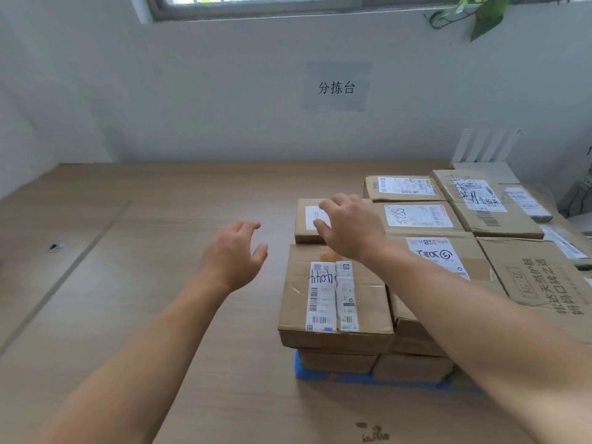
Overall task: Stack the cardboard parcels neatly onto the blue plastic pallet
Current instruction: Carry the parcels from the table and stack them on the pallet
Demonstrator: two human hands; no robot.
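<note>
Head view: a light wooden worktop [134, 283] runs to a white wall with a grey paper sign [336, 87]. On its right side lies the blue plastic pallet [323, 378]; only its near edge and corner show beneath the load. Brown cardboard parcels already cover it in layers. The nearest is a flat brown parcel with two white barcode labels [333, 299], lying on top of a lower one.

Just behind it lies a small brown cardboard parcel with a white label [306, 224], beside the next row of boxes. What it rests on is hidden.

The right hand [350, 227] reaches over this small parcel, its fingers loosely bent and spread above the label, gripping nothing. Whether the fingertips touch the cardboard cannot be told. The left hand [235, 254] hangs in the air over bare worktop, left of the stack, palm turned inward and fingers relaxed, holding nothing.

The step in hand looks like squaring the small parcel into its place at the stack's left edge. The next move likely calls for both palms on its sides, nudging it flush with the neighbouring boxes without shifting the parcel in front.
</note>
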